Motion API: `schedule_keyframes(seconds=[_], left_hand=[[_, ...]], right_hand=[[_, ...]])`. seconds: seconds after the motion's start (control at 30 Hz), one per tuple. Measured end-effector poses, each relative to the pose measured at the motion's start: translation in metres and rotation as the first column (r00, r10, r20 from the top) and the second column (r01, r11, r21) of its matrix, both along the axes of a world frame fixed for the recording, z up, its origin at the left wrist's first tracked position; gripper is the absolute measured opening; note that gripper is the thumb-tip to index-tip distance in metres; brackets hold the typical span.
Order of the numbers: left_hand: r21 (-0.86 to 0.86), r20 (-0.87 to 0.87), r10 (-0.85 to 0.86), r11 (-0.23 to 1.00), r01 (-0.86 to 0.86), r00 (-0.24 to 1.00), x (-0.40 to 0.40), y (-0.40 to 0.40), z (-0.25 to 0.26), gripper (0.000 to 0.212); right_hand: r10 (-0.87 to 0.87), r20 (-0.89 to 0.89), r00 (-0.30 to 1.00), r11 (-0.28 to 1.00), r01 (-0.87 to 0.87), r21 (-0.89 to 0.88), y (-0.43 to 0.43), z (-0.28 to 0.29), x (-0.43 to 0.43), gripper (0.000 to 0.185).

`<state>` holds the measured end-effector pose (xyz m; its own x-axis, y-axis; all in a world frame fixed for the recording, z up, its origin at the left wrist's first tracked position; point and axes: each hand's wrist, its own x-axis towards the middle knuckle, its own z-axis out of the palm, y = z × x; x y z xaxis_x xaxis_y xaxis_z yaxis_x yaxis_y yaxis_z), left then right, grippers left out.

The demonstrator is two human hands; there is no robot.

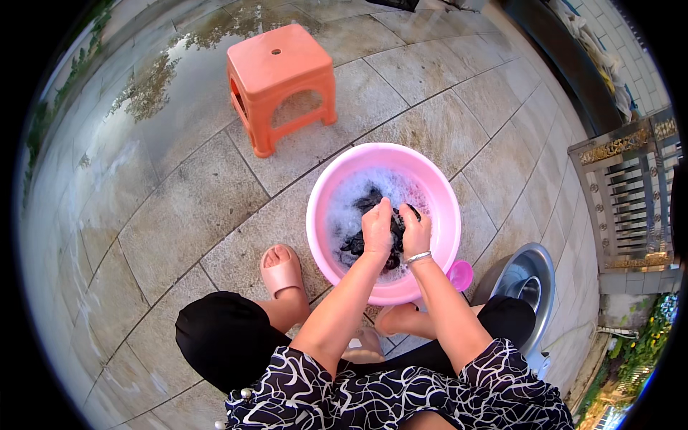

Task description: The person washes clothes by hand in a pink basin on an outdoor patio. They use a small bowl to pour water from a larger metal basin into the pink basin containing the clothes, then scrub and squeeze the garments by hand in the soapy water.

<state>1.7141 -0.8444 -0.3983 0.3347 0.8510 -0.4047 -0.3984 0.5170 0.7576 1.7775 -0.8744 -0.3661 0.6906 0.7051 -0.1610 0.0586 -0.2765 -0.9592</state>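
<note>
Between my feet stands a round pink plastic basin [317,236] holding sudsy water [344,209]. A dark, wet cloth [353,243] lies bunched in the suds, part of it raised between my hands. My left hand [377,228] and my right hand [416,231] are side by side over the basin's middle, both closed on this black cloth. Fingers hide much of the gripped part. A silver bangle [417,257] circles the right wrist.
An orange plastic stool [282,64] stands beyond the basin. Right of the basin are a pink plastic scoop [460,276] and a large metal basin [545,279]. A metal gate [626,199] borders the right side. Wet paving tiles [183,215] cover the ground.
</note>
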Motion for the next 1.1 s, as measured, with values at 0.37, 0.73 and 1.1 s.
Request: schedule_keyframes(seconds=[0.37, 0.73, 1.1], left_hand=[[0.188, -0.853, 0.123, 0.979, 0.079, 0.507, -0.001, -0.001, -0.016, 0.032], [-0.492, 0.053, 0.011, 0.870, 0.017, 0.999, -0.002, -0.009, -0.048, 0.020], [-0.299, 0.302, -0.235, 0.897, 0.326, 0.924, 0.012, 0.002, 0.044, 0.047]], right_hand=[[0.212, -0.581, 0.786, 0.963, -0.269, -0.012, -0.015, 0.011, 0.034, 0.026], [0.329, 0.303, 0.894, 0.931, -0.254, -0.262, -0.034, -0.005, -0.024, 0.032], [0.059, -0.126, 0.990, 0.996, -0.049, 0.081, -0.007, 0.000, 0.047, 0.036]])
